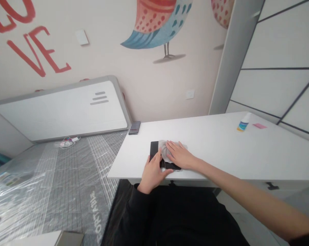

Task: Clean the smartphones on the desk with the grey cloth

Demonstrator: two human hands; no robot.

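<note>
Head camera: two bare hands are meeting over a flat black object (154, 149), which is lying on a white tabletop (210, 136), close to the near edge and left of the middle. The right hand (181, 155) is resting palm down on a crumpled grey cloth (163, 149), its fingers spread across the folds, and the cloth is covering much of the object. The left hand (152, 172) is bracing the object's near left part, thumb standing apart from the fingers; whether it is pinching an edge, I cannot tell.

The object is looking thin, stiff and fairly light, perhaps smooth enough to be sliding under a push (its exact kind is not showing). Its bare left side is offering the likeliest hold, by the rim. The cloth is looking soft and limp, probably answering best to a flat palm or a gathered fold.

Well apart to the right, a small bottle (243, 123) is standing near a pink slip (259, 126). A blurred dark item (134, 127) is lying at the far left corner.
</note>
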